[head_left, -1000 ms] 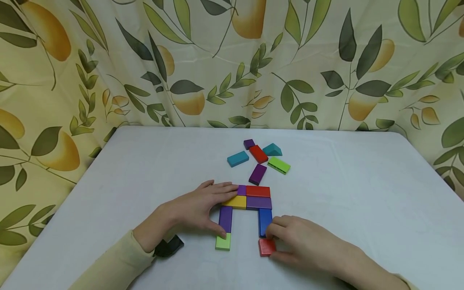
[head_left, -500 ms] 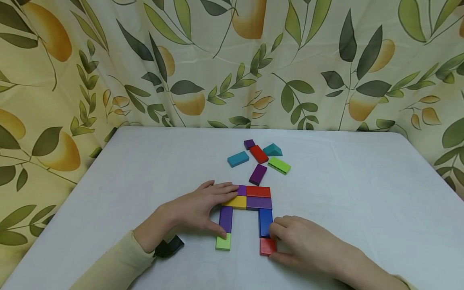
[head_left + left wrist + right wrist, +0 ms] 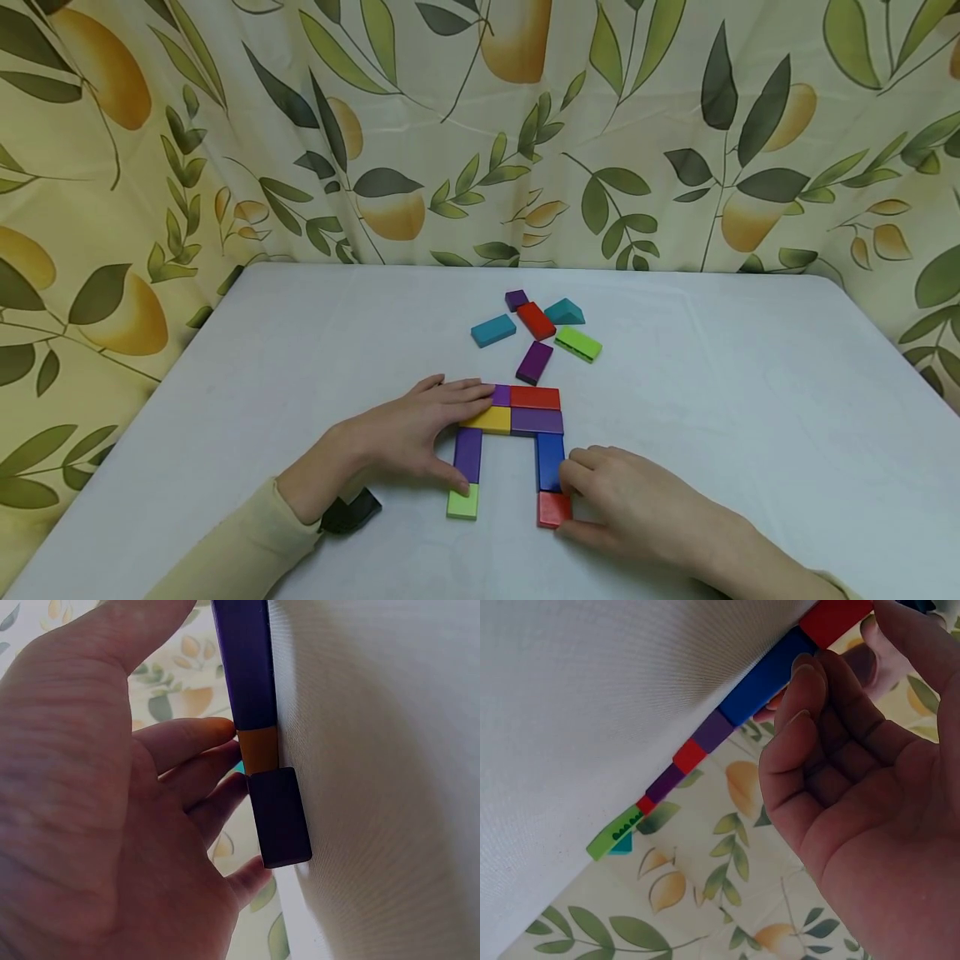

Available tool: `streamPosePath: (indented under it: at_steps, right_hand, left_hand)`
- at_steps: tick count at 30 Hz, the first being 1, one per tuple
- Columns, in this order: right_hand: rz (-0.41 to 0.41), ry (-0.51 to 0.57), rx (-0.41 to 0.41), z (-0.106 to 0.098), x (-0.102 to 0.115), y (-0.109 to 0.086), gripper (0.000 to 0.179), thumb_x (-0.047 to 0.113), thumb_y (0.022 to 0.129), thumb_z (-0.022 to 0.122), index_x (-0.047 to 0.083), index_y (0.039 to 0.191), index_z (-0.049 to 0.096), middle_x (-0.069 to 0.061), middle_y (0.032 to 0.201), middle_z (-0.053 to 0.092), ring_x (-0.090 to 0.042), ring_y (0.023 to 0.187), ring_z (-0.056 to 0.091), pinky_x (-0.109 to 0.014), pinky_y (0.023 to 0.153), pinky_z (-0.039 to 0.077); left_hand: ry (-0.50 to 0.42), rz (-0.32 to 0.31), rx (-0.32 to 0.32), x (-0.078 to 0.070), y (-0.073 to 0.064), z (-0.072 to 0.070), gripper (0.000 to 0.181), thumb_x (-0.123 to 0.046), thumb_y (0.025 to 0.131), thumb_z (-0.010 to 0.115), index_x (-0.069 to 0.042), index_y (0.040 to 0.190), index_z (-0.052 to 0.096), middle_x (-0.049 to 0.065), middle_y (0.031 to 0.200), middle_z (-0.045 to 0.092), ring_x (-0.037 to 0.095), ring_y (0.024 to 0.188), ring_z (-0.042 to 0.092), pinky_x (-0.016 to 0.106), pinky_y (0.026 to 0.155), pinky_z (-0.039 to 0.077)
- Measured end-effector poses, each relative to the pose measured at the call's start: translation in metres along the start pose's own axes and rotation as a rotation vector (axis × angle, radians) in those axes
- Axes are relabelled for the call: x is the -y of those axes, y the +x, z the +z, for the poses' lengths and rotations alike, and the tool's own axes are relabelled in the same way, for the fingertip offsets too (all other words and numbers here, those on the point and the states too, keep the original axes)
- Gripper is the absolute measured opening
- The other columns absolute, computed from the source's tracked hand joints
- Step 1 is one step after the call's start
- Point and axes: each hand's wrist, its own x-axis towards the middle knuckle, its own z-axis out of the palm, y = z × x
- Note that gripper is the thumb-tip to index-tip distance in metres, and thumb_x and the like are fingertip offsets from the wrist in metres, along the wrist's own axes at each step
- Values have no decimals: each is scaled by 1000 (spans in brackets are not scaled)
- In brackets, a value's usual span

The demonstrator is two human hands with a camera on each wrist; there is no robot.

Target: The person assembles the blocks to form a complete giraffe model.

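Flat coloured blocks lie joined in an arch-like shape on the table. My left hand rests with spread fingers over its upper left, touching a small purple block and a yellow block. Its thumb meets the light green block below a long purple block. At the right leg, my right hand pinches the small red block, thumb at its near corner, curled index finger beside the blue block. A longer red block and another purple block form the top right.
Beyond the shape lie loose blocks: a dark purple one, a teal one, a red one, a lime green one, a teal wedge and a small purple piece. A patterned curtain hangs behind the white table.
The small red block has shifted slightly right and up against the blue block, in line with it. My right hand moved slightly right with it. My left hand stays in place.
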Motion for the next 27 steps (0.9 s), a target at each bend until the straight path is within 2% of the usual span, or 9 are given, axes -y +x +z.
streamPosePath:
  at_steps: [18,22,27]
  right_hand:
    - [4,-23,-14,-1,-1,-1,29,48,86,79,23,98,69,19,84,53,0,77,51,-27,74,55]
    - [-47,33,-28,-6,-3,-4,27,47,88,77,29,108,72,19,92,56,0,82,53,-25,74,55]
    - [-156,78,-61,-10,-7,-7,27,33,90,79,31,116,77,16,98,60,-1,86,55,-22,74,54]
  left_hand:
    - [4,4,-4,0,-1,1,102,-58,79,79,-18,160,31,-7,166,21,14,153,10,51,122,3]
    - [9,7,-6,0,0,1,102,-60,79,78,-18,160,31,-7,166,21,15,153,11,51,122,4]
    - [12,9,-3,0,0,1,102,-60,79,78,-18,160,31,-6,166,21,15,153,11,52,121,4]
